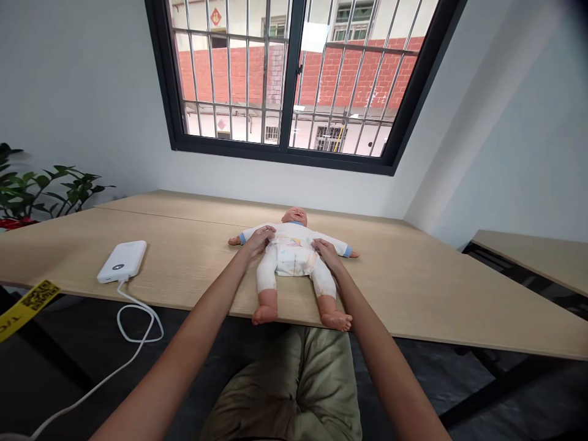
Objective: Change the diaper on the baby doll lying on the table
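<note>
A baby doll lies on its back on the wooden table, head toward the window and feet at the front edge. It wears a white top with blue cuffs, white leggings and a patterned white diaper. My left hand is at the doll's waist on the left side, fingers bent together at the diaper's upper edge. On the opposite side, my right hand has its fingers curled against the diaper's waist. Both sets of fingertips are small in view and partly hidden.
A white power bank with a white cable lies on the table at left; the cable hangs over the front edge. A plant stands at far left. Behind the table is a barred window. Another table is at right.
</note>
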`<state>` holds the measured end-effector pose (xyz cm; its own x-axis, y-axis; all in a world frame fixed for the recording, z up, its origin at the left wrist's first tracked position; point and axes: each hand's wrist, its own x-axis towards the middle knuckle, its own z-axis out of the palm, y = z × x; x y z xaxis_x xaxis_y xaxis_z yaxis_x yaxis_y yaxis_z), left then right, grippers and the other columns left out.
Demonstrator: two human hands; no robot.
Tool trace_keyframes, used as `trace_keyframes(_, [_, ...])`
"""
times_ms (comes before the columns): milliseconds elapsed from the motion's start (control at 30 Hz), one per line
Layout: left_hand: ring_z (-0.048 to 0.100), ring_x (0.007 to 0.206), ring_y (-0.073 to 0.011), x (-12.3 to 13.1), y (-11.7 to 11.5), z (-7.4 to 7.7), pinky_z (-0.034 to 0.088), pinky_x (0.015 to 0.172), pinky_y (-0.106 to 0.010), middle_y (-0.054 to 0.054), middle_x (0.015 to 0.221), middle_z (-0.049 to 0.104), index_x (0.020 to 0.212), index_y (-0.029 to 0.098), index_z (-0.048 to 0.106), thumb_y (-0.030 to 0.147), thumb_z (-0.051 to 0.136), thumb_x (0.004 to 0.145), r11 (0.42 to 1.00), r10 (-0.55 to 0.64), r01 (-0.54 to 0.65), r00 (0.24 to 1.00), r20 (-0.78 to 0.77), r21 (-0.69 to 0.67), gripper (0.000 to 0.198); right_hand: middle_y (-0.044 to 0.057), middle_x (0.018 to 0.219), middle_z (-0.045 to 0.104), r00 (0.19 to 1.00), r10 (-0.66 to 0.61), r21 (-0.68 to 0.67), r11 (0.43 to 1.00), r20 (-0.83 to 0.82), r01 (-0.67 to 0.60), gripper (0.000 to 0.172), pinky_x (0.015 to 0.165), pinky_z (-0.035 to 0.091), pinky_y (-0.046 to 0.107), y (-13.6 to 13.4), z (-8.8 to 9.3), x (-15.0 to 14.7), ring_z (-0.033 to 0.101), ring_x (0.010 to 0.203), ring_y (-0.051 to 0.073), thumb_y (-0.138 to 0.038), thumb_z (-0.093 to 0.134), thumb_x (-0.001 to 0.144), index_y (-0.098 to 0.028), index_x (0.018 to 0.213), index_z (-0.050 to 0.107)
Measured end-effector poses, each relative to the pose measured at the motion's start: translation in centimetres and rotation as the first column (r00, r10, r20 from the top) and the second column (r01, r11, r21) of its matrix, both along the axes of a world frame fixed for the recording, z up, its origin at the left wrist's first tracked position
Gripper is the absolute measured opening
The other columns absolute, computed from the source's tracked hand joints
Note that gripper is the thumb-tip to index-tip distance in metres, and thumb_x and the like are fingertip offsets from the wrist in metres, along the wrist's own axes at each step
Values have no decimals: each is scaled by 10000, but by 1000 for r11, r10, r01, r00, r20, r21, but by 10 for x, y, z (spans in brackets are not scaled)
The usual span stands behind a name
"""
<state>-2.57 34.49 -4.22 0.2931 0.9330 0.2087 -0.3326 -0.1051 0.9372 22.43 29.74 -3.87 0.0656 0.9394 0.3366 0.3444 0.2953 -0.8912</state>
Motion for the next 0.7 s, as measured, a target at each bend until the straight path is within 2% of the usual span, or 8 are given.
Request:
trace_keyframes(333, [469,542,-99,-6,4,-4,370,534,-223,70,607,472,809,194,536,251,689,541,1000,30,-29,998,46,-7,314,89,1222,576,1000,-13,-3,1000,-19,13,363,893,528,402,7,-4,1,594,1052,205,-377,569,929,-155,1217,570])
trace_keyframes(700, [525,554,-89,-15,6,0,416,531,-212,48,666,531,805,185,542,254,789,543,999,27,-23,991,134,-37,367,80,1161,598,982,-81,-16,997,-172,79,339,856,535,379,23,-17,8,608,995,182,-380,573,927,-144,1170,586])
